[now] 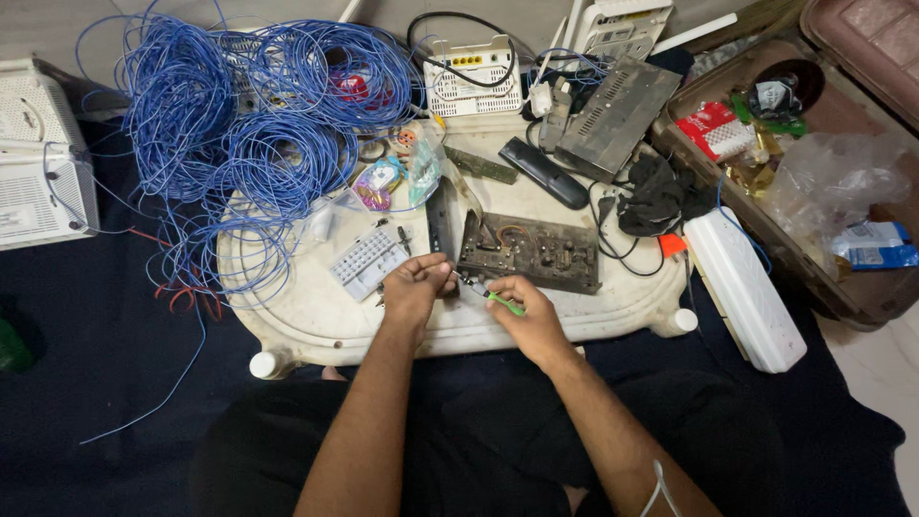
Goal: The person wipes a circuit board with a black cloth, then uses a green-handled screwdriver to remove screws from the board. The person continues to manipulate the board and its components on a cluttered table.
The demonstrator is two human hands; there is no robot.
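**Brown circuit board on a low white tabletop, both hands at its near edge**

Brown and dusty, the circuit board [529,253] lies flat near the middle of the white tabletop [316,321], and every place below is given from that board.

- Left hand [414,285]: at the board's near left corner, fingers curled in a narrow grip; what they pinch is too small to tell.
- Right hand [531,311]: just below the board's near edge, grip closed on a green-handled tool [502,301] whose tip points toward the left hand.
- Grey keypad piece [365,260]: left of the board, flat on the tabletop.
- Blue wire coils [244,115]: far left of the board and beyond it, a loose tangled mass spilling off the tabletop.
- Black remote control [546,172]: just beyond the board.
- Grey metal casing [613,115]: beyond the board, to the right.
- White router [474,77]: well beyond the board.
- Black cloth [656,196]: right of the board.
- White oblong box [742,287]: further right, off the tabletop's edge.
- Open brown suitcase [842,297]: far right, holding packets and plastic bags.
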